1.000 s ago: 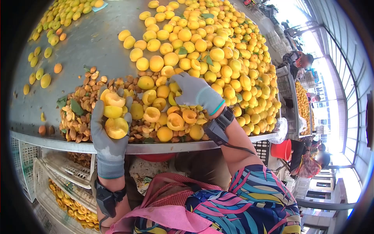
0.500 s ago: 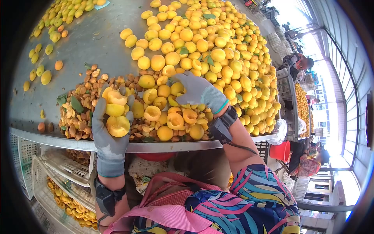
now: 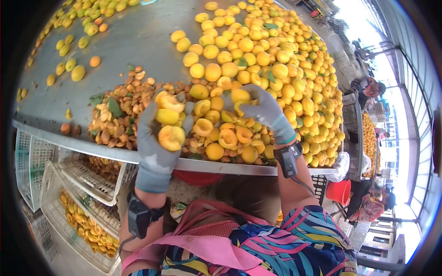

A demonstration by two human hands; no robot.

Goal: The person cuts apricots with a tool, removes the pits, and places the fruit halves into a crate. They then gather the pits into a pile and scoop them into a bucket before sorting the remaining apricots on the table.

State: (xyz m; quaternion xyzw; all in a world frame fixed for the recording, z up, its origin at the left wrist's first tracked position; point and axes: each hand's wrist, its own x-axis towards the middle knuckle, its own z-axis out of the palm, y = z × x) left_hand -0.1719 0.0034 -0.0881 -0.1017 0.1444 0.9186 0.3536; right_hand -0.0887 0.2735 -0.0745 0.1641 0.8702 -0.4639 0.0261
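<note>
My left hand (image 3: 157, 146), in a grey glove, is closed around several apricot halves (image 3: 171, 138), stacked along its palm with cut faces showing. Farther right, my gloved right hand (image 3: 268, 109) has its fingers and thumb around a yellow apricot (image 3: 240, 95); part of that fruit is hidden by the glove. Between the two hands lie loose apricot halves (image 3: 227, 138), some with hollow centres, mixed with whole fruit. A heap of brown apricot stones (image 3: 117, 131) spreads to the left of my left hand and behind it.
Whole apricots (image 3: 294, 87) are piled on the metal table (image 3: 133, 50), with greener ones (image 3: 78, 72) at the far left. Crates (image 3: 92, 177) stand below the table's front edge, one holding apricot halves (image 3: 87, 225). A red bucket (image 3: 338, 192) and other people are at right.
My right hand has drawn its fingers in around an apricot. My left hand still holds its halves. The whole view has shifted, with the table contents now slightly farther right.
</note>
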